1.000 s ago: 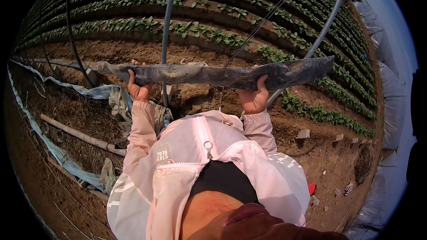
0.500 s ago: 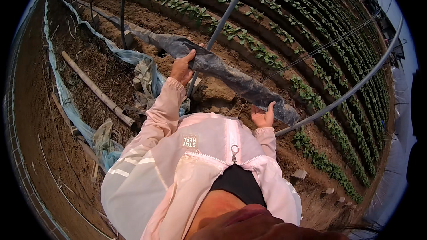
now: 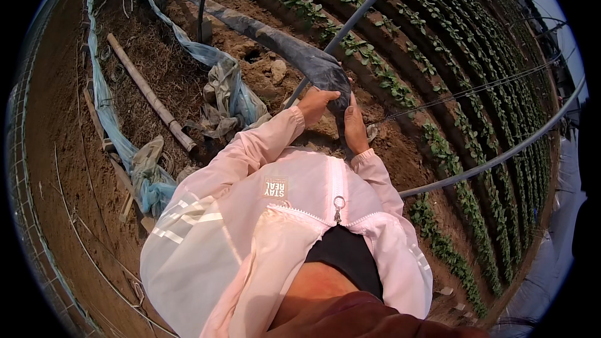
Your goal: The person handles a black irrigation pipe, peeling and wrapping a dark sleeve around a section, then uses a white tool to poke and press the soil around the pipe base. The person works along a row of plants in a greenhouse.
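A long folded strip of dark plastic film (image 3: pixel 275 39) runs from the far left to my hands, passing close by a slanting grey metal pole (image 3: pixel 369 3). My left hand (image 3: pixel 315 105) is closed on the film, thumb on top. Close beside it, my right hand (image 3: pixel 355 126) also grips the film, its fingers partly hidden behind the dark folds. Between the two hands the strip bends, and a loose end hangs down toward my jacket. Both hands are in front of my body, near the lower part of the pole.
Rows of green plants (image 3: pixel 438 144) grow on ridges ahead and to the right. A curved grey pipe (image 3: pixel 501 158) arches at the right. Over at the left lie a bamboo pole (image 3: pixel 147 91), bunched blue plastic sheeting (image 3: pixel 119 131) and dry plant litter. A thin wire (image 3: pixel 463 94) crosses the rows.
My right hand has come in leftward beside my left hand, and my left hand has shifted right. The film, stretched out between them before, is now bent and gathered together.
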Demonstrator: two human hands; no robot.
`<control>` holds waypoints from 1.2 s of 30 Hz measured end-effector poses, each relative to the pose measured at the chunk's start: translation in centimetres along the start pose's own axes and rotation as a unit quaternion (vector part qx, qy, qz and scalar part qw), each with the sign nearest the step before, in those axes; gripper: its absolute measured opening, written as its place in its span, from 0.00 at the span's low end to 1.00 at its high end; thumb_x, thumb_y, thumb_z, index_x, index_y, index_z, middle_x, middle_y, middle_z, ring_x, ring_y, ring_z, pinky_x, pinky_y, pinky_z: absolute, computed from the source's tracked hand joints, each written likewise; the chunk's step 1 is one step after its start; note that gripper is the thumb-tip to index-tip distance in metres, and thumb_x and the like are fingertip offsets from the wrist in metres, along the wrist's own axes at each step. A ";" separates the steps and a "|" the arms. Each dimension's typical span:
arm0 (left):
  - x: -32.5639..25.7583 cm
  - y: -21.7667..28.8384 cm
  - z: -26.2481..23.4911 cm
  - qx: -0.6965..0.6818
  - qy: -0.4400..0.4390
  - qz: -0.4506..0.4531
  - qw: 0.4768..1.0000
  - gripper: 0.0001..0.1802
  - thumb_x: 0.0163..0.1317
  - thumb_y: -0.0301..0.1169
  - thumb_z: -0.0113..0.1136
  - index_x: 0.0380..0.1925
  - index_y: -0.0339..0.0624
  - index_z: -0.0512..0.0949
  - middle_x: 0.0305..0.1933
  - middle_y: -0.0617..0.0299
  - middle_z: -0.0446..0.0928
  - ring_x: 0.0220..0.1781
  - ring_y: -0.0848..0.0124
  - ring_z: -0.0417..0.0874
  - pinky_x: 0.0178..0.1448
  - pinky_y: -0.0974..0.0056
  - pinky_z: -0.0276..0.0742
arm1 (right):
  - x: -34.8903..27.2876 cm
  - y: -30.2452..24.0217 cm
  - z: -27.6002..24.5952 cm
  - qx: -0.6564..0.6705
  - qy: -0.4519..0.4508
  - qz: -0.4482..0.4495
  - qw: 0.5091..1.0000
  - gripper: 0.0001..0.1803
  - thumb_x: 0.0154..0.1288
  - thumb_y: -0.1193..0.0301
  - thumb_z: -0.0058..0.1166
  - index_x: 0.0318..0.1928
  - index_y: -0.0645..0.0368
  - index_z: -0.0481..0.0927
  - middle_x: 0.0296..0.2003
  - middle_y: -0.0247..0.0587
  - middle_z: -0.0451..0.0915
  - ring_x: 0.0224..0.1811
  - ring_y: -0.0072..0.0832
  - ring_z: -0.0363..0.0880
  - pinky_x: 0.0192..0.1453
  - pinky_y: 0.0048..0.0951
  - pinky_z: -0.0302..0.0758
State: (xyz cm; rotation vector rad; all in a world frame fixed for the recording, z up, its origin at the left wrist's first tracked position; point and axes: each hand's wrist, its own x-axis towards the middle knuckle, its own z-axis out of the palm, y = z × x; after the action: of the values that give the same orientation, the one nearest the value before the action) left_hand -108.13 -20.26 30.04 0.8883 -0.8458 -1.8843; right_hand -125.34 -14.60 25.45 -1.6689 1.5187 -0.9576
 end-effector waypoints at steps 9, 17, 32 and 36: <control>2.0 0.6 -1.8 -0.034 -0.024 0.002 0.999 0.22 0.67 0.19 0.54 0.61 0.37 0.79 0.58 0.61 0.82 0.58 0.71 0.80 0.66 0.64 0.72 | 2.2 2.8 1.4 0.025 -0.093 -0.039 0.995 0.39 0.80 0.51 0.44 0.76 0.66 0.55 0.73 0.62 0.62 0.76 0.50 0.60 0.78 0.41 0.55; 5.6 7.1 -17.0 0.020 0.154 0.110 0.982 0.18 0.66 0.23 0.65 0.54 0.27 0.80 0.60 0.52 0.81 0.58 0.65 0.82 0.67 0.59 0.72 | -1.9 8.8 -5.7 0.247 0.181 0.247 0.920 0.27 0.79 0.55 0.48 0.64 0.66 0.74 0.53 0.46 0.83 0.50 0.29 0.85 0.50 0.27 0.80; -5.6 25.1 -48.1 0.559 0.253 0.027 0.789 0.13 0.62 0.23 0.67 0.48 0.34 0.84 0.40 0.65 0.87 0.41 0.74 0.83 0.48 0.64 0.77 | -6.2 10.6 0.1 -0.014 -0.035 0.286 0.957 0.21 0.75 0.61 0.55 0.57 0.66 0.79 0.42 0.46 0.86 0.41 0.30 0.87 0.44 0.29 0.82; -3.7 21.1 -45.5 0.790 0.245 -0.097 0.553 0.16 0.58 0.39 0.69 0.43 0.43 0.84 0.44 0.49 0.86 0.51 0.49 0.84 0.67 0.47 0.69 | -5.1 8.5 1.1 -0.234 -0.163 0.239 0.928 0.24 0.72 0.57 0.57 0.59 0.61 0.80 0.46 0.55 0.86 0.49 0.48 0.86 0.53 0.42 0.80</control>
State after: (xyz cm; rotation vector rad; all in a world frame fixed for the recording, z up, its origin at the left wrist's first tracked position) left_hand -60.17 -34.65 24.81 2.4275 -2.0691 -0.3370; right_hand -128.85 -10.27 17.17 -1.5407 1.8818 -0.0517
